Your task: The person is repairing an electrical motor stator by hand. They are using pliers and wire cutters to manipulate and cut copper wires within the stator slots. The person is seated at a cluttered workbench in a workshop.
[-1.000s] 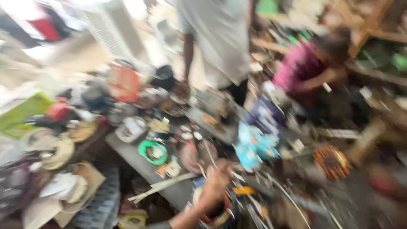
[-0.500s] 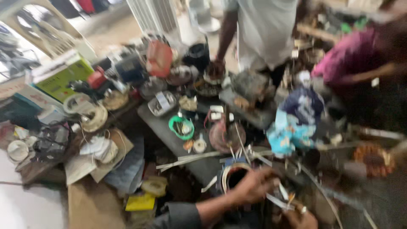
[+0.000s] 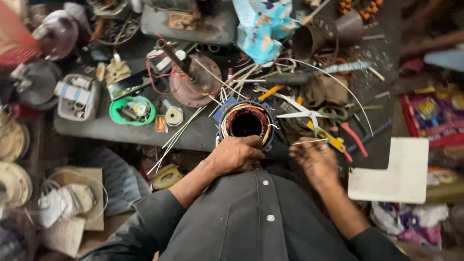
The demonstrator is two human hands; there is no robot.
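A round motor stator [image 3: 246, 122] with copper and coloured windings lies on the dark workbench [image 3: 101, 129] right in front of me. My left hand [image 3: 236, 153] grips its near rim. My right hand [image 3: 316, 158] hovers just to the right of it, pinching a thin white sleeve strip [image 3: 309, 141] between the fingers. Thin white sleeve strips [image 3: 183, 130] fan out from the stator. Scissors [image 3: 302, 113] and red-handled pliers [image 3: 350, 137] lie just beyond my right hand.
A reddish motor cover [image 3: 195, 84] with red wires sits behind the stator. A green round tub [image 3: 131, 110], a tape roll [image 3: 173, 116], a blue bag [image 3: 263, 26] and a dark funnel [image 3: 314, 38] crowd the bench. A white board [image 3: 398, 174] lies at right.
The camera has tipped down from the wider shop and the people standing there onto the bench. My left hand stays on the stator; my right hand has come up beside it.
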